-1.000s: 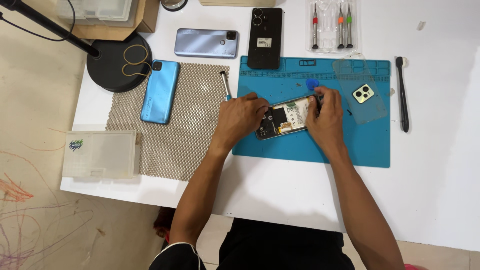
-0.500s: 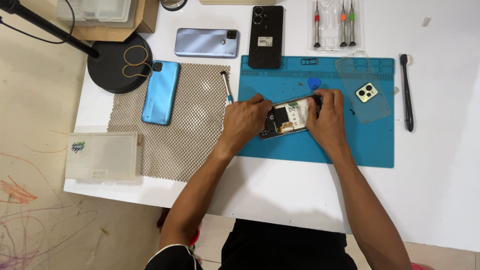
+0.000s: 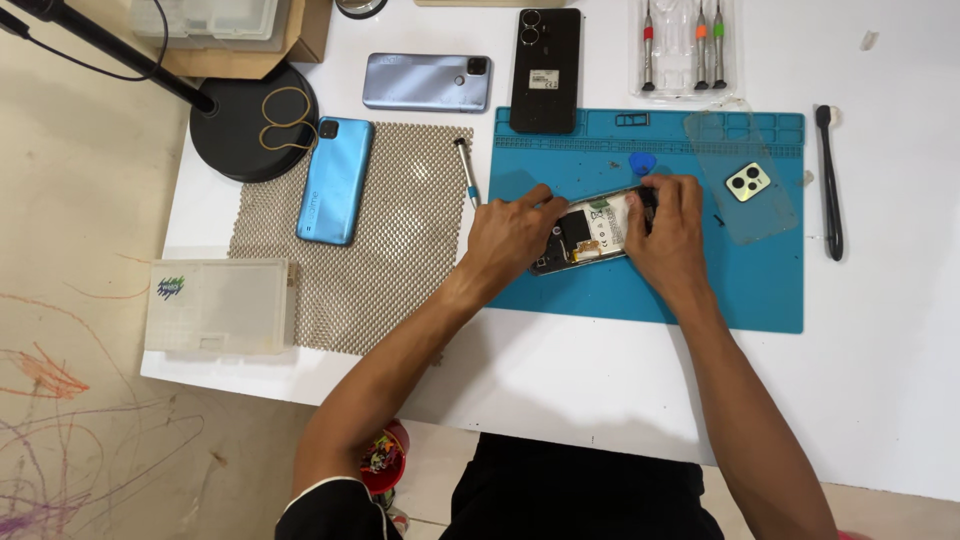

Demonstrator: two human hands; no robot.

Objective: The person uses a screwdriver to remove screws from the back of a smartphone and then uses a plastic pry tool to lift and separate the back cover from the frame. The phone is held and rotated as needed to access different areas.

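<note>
An opened phone point(image 3: 592, 232), its back off so the dark battery and pale circuit parts show, lies near the middle of the smooth blue rubber mat point(image 3: 700, 290) on the white desk point(image 3: 880, 380). The left hand point(image 3: 510, 235) clasps the phone's left end in a close grip; the right hand point(image 3: 668, 232) presses its right end, fingertips curled over the top edge. On the mat's right part lies a clear flexible case with a pale green camera block point(image 3: 748, 182); a small blue pick point(image 3: 642, 163) sits just above the phone. Left of the mat spreads a beige mesh pad point(image 3: 400, 260) bearing a glossy blue phone point(image 3: 335, 180).
</note>
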